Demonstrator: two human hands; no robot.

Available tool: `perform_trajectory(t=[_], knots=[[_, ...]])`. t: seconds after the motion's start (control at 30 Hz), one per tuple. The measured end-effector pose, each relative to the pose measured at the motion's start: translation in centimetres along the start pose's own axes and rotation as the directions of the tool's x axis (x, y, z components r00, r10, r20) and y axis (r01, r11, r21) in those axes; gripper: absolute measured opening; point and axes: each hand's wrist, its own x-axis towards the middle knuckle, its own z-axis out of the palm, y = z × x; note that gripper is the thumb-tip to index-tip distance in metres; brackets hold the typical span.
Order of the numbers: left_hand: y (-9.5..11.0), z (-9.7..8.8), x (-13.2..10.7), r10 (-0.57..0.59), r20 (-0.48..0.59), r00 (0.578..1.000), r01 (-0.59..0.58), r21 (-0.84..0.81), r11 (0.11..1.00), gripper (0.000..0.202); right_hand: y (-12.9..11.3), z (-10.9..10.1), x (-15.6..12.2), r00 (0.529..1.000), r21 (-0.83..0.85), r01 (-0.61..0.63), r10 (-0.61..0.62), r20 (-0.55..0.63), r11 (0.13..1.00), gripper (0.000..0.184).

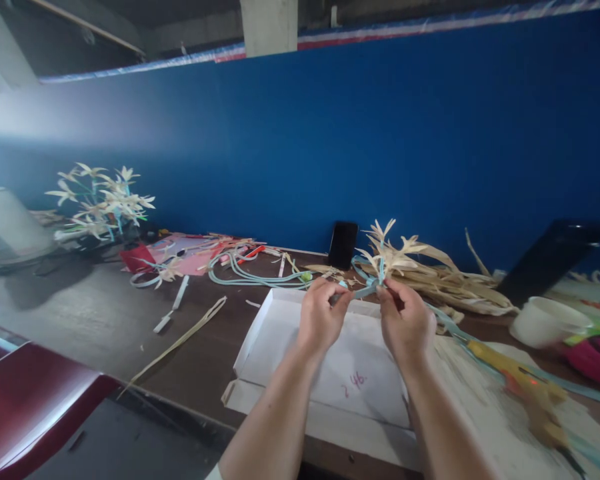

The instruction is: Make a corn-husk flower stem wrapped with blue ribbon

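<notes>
Between the thumb and fingers of my right hand (405, 313) is the stem of a pale husk-like flower (386, 253), its petals spreading above the fingertips. My left hand (325, 310) pinches a light blue-grey strip of tape (364, 291), which runs across to the flower's stem at my right fingertips. Both hands are above an open white cardboard box (355, 367) with red handwriting in it. Behind the right hand lie dried corn husks (460, 287).
A yellow glue gun (525, 387) lies on the right, near a white cup (547, 321) and a pink item (593, 360). A black phone (343, 245) leans at the blue wall. Pale blue cords (245, 277) and a flower bunch (105, 200) sit leftward. Red chair (40, 407) at front left.
</notes>
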Motion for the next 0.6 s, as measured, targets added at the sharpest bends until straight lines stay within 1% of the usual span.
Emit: perform_trajectory(t=[0.1,0.2,0.3,0.4,0.5,0.6], knots=[[0.2,0.0,-0.1,0.009,0.050,0.999,-0.008,-0.027,1.000,0.012,0.2,-0.1,0.1,1.000,0.006,-0.016,0.016,-0.005,1.000,0.039],[0.2,0.0,-0.1,0.005,0.069,0.998,-0.002,-0.043,0.999,0.012,0.2,-0.1,0.2,0.994,0.050,-0.107,0.106,0.025,0.993,0.039],[0.0,0.1,0.0,0.003,0.058,0.998,-0.001,-0.037,0.999,0.011,0.0,-0.1,0.3,0.979,0.103,-0.199,0.194,0.058,0.974,0.041],[0.0,0.0,0.0,0.023,0.035,0.999,-0.022,-0.011,1.000,0.010,-0.5,-0.3,0.3,0.961,0.188,-0.271,0.255,0.106,0.944,0.041],[0.1,0.0,0.0,0.042,0.011,0.999,-0.042,0.013,0.999,0.011,-0.9,-0.5,0.3,0.942,0.251,-0.327,0.295,0.159,0.911,0.041],[0.2,-0.1,0.0,0.053,-0.007,0.999,-0.053,0.037,0.998,0.011,-1.2,-0.7,0.3,0.934,0.254,-0.349,0.313,0.173,0.902,0.043]])
